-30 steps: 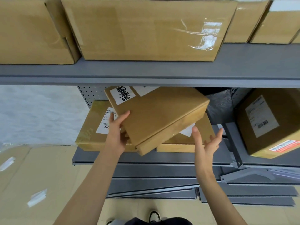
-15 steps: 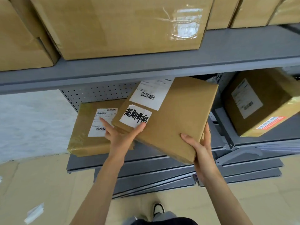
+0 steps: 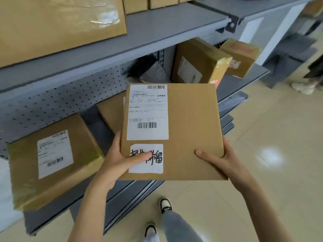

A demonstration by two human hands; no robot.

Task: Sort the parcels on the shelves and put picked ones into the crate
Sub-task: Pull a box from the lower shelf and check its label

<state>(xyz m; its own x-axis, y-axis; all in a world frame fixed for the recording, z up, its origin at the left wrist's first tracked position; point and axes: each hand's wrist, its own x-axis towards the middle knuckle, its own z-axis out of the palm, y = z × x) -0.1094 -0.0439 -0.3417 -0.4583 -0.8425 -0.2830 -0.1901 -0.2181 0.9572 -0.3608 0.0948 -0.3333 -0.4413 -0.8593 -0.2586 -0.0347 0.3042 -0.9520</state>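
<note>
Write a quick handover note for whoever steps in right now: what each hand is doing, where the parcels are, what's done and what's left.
Left hand: grips the near-left corner of the flat brown cardboard parcel, thumb on its handwritten white sticker.
Right hand: grips the near-right corner.
That parcel is off the grey metal lower shelf, held level in front of it.
On that shelf: a tape-wrapped brown parcel at left, a tall brown box at right.
Done: one parcel picked.
Left: put it into the crate, which is not in view; sort the others.

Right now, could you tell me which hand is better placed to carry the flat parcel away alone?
Probably the right hand: it supports the flat parcel beneath its corner, while the left hand only pinches the edge.
</note>
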